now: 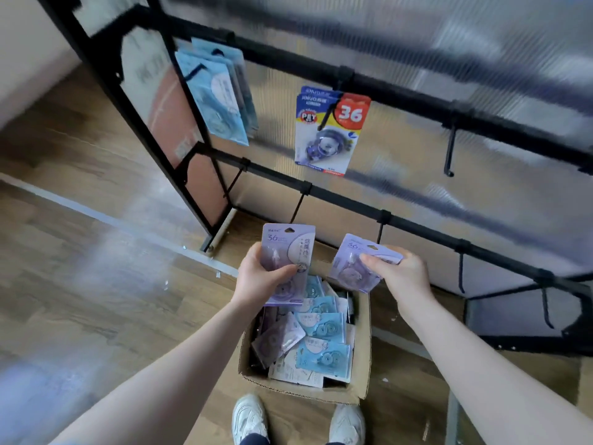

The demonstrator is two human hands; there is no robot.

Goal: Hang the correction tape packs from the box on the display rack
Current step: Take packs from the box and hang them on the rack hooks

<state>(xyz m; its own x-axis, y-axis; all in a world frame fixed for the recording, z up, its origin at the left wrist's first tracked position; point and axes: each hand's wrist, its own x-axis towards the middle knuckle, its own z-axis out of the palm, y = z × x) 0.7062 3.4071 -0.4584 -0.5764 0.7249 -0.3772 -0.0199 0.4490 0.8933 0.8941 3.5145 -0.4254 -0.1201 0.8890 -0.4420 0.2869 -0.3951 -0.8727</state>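
An open cardboard box (362,377) stands on the floor by my feet, holding several blue and purple correction tape packs (324,329). My left hand (256,277) grips a purple pack (285,252) upright above the box. My right hand (401,274) pinches a second purple pack (349,268), tilted, just to the right. Behind the box rises the black display rack (401,97) with hooks. Light blue packs (218,94) hang at its upper left and blue-and-red packs (327,133) in the middle.
Bare hooks (449,152) stick out of the rack's upper bar on the right, and more (298,203) along the lower bar just above the box. Translucent panelling backs the rack. Wooden floor spreads to the left. My white shoes (250,419) stand before the box.
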